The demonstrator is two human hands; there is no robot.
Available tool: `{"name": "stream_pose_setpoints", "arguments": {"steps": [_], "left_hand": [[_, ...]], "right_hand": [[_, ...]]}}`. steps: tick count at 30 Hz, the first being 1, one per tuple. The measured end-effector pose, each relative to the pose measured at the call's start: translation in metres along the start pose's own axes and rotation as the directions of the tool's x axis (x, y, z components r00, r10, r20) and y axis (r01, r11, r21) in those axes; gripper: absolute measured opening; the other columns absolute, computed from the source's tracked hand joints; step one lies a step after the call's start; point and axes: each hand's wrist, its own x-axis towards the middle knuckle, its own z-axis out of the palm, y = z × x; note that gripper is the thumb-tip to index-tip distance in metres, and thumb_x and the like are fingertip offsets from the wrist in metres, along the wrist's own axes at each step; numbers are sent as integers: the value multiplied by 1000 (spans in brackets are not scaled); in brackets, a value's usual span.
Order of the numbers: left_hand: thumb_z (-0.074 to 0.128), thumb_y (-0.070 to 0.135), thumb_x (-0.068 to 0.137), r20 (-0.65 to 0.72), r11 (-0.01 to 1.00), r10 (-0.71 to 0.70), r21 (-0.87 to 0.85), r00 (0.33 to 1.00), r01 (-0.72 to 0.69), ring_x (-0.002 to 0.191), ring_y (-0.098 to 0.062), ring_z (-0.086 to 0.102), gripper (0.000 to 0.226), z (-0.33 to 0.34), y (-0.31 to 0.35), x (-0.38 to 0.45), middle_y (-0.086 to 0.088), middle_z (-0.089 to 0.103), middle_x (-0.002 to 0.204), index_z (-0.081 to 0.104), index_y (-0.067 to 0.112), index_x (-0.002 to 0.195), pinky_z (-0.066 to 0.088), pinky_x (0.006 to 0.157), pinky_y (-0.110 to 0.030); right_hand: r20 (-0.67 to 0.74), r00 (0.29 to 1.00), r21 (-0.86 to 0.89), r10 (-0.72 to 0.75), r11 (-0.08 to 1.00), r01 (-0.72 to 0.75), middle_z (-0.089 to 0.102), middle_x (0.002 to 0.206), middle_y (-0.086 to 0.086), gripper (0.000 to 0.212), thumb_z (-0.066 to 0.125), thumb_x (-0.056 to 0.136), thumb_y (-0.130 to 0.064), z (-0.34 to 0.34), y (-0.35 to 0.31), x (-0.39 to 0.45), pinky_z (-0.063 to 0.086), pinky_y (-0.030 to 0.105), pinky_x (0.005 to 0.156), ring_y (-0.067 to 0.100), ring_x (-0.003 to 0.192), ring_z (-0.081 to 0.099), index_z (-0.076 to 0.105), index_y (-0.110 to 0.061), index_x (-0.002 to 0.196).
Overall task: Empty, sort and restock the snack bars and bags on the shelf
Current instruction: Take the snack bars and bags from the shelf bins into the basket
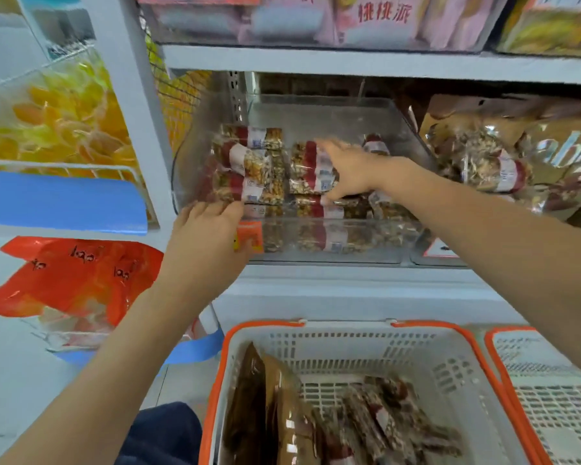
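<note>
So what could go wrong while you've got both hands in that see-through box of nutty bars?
1. The bars lie stacked loosely in the clear bin; the right hand spread over them might knock some out of line.
2. The left hand rests at the bin's front left corner; a tug could slide the bin off the shelf edge.
3. Anything that slips could fall past the basket below.

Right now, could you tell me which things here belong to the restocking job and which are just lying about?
Job: snack bars in the clear bin; brown bags beside it; white basket holding more bars; left hand; right hand.

Lying about: orange packet; yellow sweets; pink packs.
</note>
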Motion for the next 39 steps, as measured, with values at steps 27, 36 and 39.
{"name": "stream_pose_setpoints", "arguments": {"steps": [27, 36, 39], "left_hand": [[46, 26, 92, 68, 994, 26, 102, 997, -33, 116, -31, 43, 36, 17, 15, 14, -4, 54, 122, 44, 19, 127, 25, 105, -46], [51, 23, 90, 44, 997, 35, 65, 998, -38, 113, -31, 46, 33, 18, 15, 14, -5, 57, 117, 49, 16, 122, 28, 100, -46], [50, 23, 91, 24, 999, 50, 7, 998, -50, 117, -28, 44, 36, 17, 19, 13, -3, 54, 123, 47, 18, 127, 26, 103, -44]], "right_hand": [[337, 927, -155, 165, 981, -118, 27, 154, 2, 117, 74, 66, -62, -25, -9, 56, 32, 34, 109, 23, 138, 32, 11, -13, 152], [-67, 998, -82, 22, 996, -28, 57, 123, 11, 109, 80, 62, -48, -3, -15, 3, 50, 42, 86, 32, 108, 54, 17, -25, 148], [-291, 957, -44, -7, 999, -6, 53, 130, 9, 102, 77, 62, -47, -11, -23, -28, 46, 46, 88, 36, 120, 46, 21, -32, 146]]}}
